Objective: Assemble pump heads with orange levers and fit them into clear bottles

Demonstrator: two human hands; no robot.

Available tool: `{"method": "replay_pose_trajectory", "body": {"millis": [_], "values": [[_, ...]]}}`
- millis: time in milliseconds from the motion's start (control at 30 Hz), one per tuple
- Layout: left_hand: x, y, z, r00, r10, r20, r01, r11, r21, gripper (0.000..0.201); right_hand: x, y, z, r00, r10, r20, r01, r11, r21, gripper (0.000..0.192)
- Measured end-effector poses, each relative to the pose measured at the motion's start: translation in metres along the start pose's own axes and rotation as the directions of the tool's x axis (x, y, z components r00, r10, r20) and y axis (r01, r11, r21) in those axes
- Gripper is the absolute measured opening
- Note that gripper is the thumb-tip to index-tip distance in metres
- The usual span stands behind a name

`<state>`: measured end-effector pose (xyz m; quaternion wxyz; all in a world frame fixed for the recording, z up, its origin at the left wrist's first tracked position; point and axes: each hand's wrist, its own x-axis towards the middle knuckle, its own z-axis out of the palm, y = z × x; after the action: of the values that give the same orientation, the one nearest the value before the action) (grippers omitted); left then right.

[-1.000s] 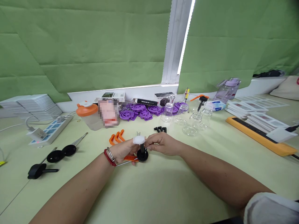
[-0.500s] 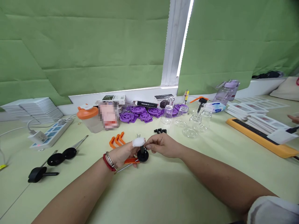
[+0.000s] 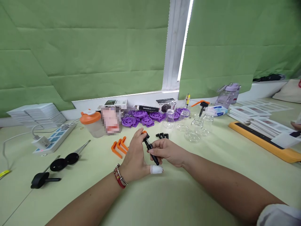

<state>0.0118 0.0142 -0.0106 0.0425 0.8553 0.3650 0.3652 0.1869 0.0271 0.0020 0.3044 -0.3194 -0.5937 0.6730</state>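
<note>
My right hand point(image 3: 169, 153) is closed on a slim black stem part point(image 3: 151, 148) that lies tilted, its upper end pointing away from me. My left hand point(image 3: 136, 158), back turned up, reaches its fingers to that upper end, where a bit of orange point(image 3: 144, 132) shows. Its bandaged thumb point(image 3: 156, 169) rests under the stem's lower end. What lies beneath the left palm is hidden. Three orange hooks point(image 3: 118, 146) lie just left of the hands, and a few short black pegs point(image 3: 162, 135) lie just beyond them.
Glass jars point(image 3: 195, 126), purple wheels point(image 3: 141, 114) and an orange-lidded shaker point(image 3: 91, 123) stand behind. At left are a power strip point(image 3: 50, 139), black discs on metal rods point(image 3: 64, 159) and a black handle point(image 3: 41, 180). A yellow board point(image 3: 265, 141) and another person's fingers point(image 3: 296, 125) are at right.
The black part went from standing upright on its disc to lying tilted between my hands. My left hand turned over, its bandaged thumb dropping below the stem. The view tilted down slightly.
</note>
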Motion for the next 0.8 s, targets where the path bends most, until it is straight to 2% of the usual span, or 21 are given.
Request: {"method": "replay_pose_trajectory", "body": {"millis": [100,167,200,267,333,367,400,567,800], "values": [[0.001,-0.008,0.001,0.997,-0.041,-0.066,0.047,0.994,0.097,0.104,0.007,0.0,-0.009,0.982,-0.14,-0.123,0.105,0.961,-0.257,0.026],[0.0,-0.013,0.001,0.987,-0.153,-0.043,0.158,0.971,0.18,0.092,0.015,-0.003,-0.019,0.943,-0.267,-0.198,0.13,0.844,-0.52,0.02],[0.0,-0.015,0.002,0.974,-0.225,0.009,0.217,0.952,0.218,0.085,0.021,-0.005,-0.024,0.923,-0.321,-0.21,0.109,0.745,-0.658,0.018],[-0.001,-0.019,0.005,0.923,-0.344,0.171,0.29,0.916,0.279,0.077,0.035,-0.009,-0.034,0.907,-0.377,-0.185,0.006,0.453,-0.892,0.016],[-0.002,-0.023,0.007,0.854,-0.396,0.336,0.29,0.9,0.324,0.076,0.051,-0.011,-0.041,0.926,-0.353,-0.132,-0.087,0.14,-0.986,0.018],[-0.003,-0.024,0.008,0.824,-0.401,0.4,0.274,0.9,0.339,0.077,0.06,-0.011,-0.043,0.941,-0.323,-0.103,-0.103,0.016,-0.995,0.02],[-0.003,-0.025,0.009,0.8,-0.4,0.447,0.257,0.902,0.348,0.078,0.069,-0.009,-0.044,0.948,-0.304,-0.091,-0.106,-0.034,-0.994,0.02],[-0.006,-0.023,0.01,0.726,-0.396,0.563,0.233,0.911,0.342,0.082,0.101,0.007,-0.043,0.969,-0.235,-0.075,-0.102,-0.105,-0.989,0.021],[-0.008,-0.013,0.011,0.664,-0.407,0.627,0.238,0.91,0.338,0.084,0.114,0.022,-0.042,0.981,-0.17,-0.093,-0.115,-0.129,-0.985,0.02]]}}
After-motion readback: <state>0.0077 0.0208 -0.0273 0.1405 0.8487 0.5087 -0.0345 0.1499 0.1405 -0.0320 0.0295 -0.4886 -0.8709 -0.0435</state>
